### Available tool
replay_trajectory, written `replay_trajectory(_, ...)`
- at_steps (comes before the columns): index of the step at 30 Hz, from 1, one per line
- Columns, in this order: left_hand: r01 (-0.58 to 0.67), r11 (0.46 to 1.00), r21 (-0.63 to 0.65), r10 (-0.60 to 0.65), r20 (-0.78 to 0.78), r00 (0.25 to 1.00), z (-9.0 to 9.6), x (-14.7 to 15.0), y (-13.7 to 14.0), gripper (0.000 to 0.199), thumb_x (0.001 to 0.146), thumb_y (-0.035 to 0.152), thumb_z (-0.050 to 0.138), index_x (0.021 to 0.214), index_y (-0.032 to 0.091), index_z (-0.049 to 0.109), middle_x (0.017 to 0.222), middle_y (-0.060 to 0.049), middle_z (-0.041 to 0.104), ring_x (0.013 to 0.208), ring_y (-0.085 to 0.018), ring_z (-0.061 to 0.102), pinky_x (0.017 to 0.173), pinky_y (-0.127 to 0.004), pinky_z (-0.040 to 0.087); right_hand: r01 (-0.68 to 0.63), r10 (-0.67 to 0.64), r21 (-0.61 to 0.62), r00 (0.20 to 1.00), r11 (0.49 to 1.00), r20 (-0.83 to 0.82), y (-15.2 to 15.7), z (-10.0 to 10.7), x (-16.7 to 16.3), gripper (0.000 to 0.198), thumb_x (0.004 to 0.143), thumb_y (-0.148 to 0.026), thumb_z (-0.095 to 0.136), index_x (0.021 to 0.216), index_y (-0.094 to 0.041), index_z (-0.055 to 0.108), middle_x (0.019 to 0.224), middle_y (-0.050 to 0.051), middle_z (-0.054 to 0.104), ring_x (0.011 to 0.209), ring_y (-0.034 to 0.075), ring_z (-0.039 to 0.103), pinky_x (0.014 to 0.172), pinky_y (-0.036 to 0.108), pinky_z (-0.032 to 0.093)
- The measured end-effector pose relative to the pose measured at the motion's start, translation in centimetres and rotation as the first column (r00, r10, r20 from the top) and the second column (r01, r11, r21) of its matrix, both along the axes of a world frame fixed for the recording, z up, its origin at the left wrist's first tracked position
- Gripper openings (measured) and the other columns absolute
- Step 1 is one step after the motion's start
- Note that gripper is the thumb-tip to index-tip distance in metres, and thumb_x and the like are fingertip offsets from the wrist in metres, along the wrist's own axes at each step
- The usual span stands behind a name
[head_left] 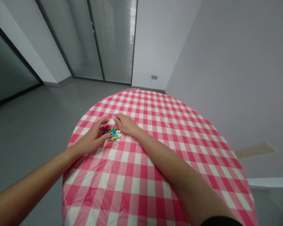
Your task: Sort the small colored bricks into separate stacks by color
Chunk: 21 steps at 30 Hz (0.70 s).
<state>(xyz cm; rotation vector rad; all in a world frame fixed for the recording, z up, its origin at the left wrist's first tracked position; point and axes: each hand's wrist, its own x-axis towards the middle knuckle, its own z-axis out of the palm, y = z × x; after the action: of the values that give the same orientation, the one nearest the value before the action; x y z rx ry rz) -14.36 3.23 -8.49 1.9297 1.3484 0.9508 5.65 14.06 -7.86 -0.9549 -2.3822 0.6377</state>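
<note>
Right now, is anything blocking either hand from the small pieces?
Nothing visible is. The left hand is at the left edge of the pieces, the right hand at their far right side, with no other object between. Whether the fingers touch them is hard to tell.

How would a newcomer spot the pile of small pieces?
Find the rounded table edge under a red-and-white checked tablecloth. On its left part, the left hand and right hand flank the pile of small pieces. Its jumble of blue, green, yellow and white sets it apart from the checks and bare hands.
</note>
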Motion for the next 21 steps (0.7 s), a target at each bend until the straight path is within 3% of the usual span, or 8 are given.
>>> replay_trajectory(2, 0.008, 0.997, 0.08, 0.013, -0.261, 0.965, -0.2, -1.1, -0.4, 0.102, 0.085, 0.07, 0.069, 0.163, 0.023, 0.022, 0.165, -0.022, 0.034, 0.147, -0.044, 0.043, 0.117, -0.063, 0.04, -0.069, 0.056, -0.117, 0.992, 0.991, -0.112, -0.5, 0.0, -0.8, 0.039, 0.109, -0.032, 0.041, 0.138, -0.015, 0.061, 0.144, 0.014, 0.064, 0.134, 0.022, 0.059, 0.116, 0.04, 0.042)
replay_trajectory(4, 0.054, 0.99, 0.129, 0.007, -0.427, 0.904, -0.2, -1.5, -0.5, 0.117, 0.077, 0.075, 0.073, 0.164, 0.02, 0.019, 0.165, -0.024, 0.034, 0.148, -0.049, 0.039, 0.119, -0.066, 0.035, -0.127, 0.061, -0.249, 0.965, 0.96, -0.256, -1.1, -0.2, -1.2, 0.038, 0.109, -0.033, 0.043, 0.141, -0.021, 0.058, 0.141, 0.01, 0.067, 0.132, 0.021, 0.061, 0.114, 0.041, 0.045)
replay_trajectory(8, 0.102, 0.986, 0.132, -0.025, -0.488, 0.873, 0.3, -0.1, 0.2, 0.12, 0.076, 0.076, 0.072, 0.164, 0.016, 0.017, 0.163, -0.026, 0.037, 0.146, -0.05, 0.041, 0.118, -0.065, 0.037, -0.214, -0.092, -0.497, 0.849, 0.841, -0.521, -1.6, -0.8, -0.3, 0.033, 0.107, -0.031, 0.044, 0.137, -0.023, 0.056, 0.12, 0.008, 0.075, 0.116, 0.021, 0.07, 0.104, 0.042, 0.054)
replay_trajectory(10, 0.113, 0.987, 0.116, -0.045, -0.476, 0.878, 0.5, 1.3, 1.0, 0.121, 0.073, 0.075, 0.075, 0.163, 0.015, 0.021, 0.163, -0.026, 0.037, 0.146, -0.05, 0.04, 0.117, -0.065, 0.038, -0.172, -0.189, -0.532, 0.81, 0.829, -0.556, -1.8, -1.1, 0.9, 0.029, 0.106, -0.029, 0.042, 0.129, -0.022, 0.059, 0.113, 0.008, 0.075, 0.11, 0.02, 0.071, 0.101, 0.041, 0.056)
replay_trajectory(13, 0.135, 0.987, 0.088, -0.083, -0.441, 0.894, 0.5, 3.6, 2.6, 0.117, 0.075, 0.073, 0.076, 0.161, 0.011, 0.025, 0.162, -0.028, 0.037, 0.148, -0.047, 0.04, 0.119, -0.062, 0.038, 0.038, -0.296, -0.434, 0.785, 0.9, -0.544, -2.2, -1.5, 3.4, 0.025, 0.103, -0.028, 0.042, 0.117, -0.022, 0.062, 0.108, 0.007, 0.071, 0.105, 0.02, 0.069, 0.1, 0.042, 0.055)
replay_trajectory(16, 0.119, 0.989, 0.089, -0.078, -0.37, 0.926, 0.2, 5.5, 4.1, 0.105, 0.08, 0.063, 0.074, 0.159, 0.01, 0.029, 0.16, -0.027, 0.042, 0.146, -0.044, 0.044, 0.119, -0.06, 0.038, 0.214, -0.327, -0.279, 0.82, 0.936, -0.47, -3.2, -1.7, 6.1, 0.027, 0.098, -0.025, 0.043, 0.118, -0.022, 0.061, 0.115, 0.008, 0.069, 0.11, 0.021, 0.065, 0.104, 0.044, 0.052)
replay_trajectory(18, 0.117, 0.989, 0.09, -0.09, -0.263, 0.96, 0.0, 6.3, 4.8, 0.1, 0.082, 0.059, 0.072, 0.159, 0.011, 0.03, 0.158, -0.026, 0.045, 0.144, -0.041, 0.048, 0.118, -0.058, 0.04, 0.266, -0.319, -0.184, 0.864, 0.946, -0.389, -4.1, -1.6, 7.6, 0.033, 0.094, -0.024, 0.048, 0.125, -0.02, 0.059, 0.124, 0.011, 0.066, 0.117, 0.023, 0.063, 0.107, 0.046, 0.05)
replay_trajectory(21, 0.076, 0.988, 0.135, -0.055, -0.15, 0.987, 0.1, 6.4, 5.7, 0.087, 0.089, 0.057, 0.063, 0.157, 0.012, 0.035, 0.159, -0.024, 0.045, 0.145, -0.035, 0.049, 0.118, -0.052, 0.041, 0.22, -0.221, -0.031, 0.948, 0.975, -0.231, -5.6, -1.3, 8.5, 0.056, 0.088, -0.031, 0.063, 0.141, -0.017, 0.051, 0.14, 0.018, 0.059, 0.13, 0.03, 0.056, 0.112, 0.053, 0.045)
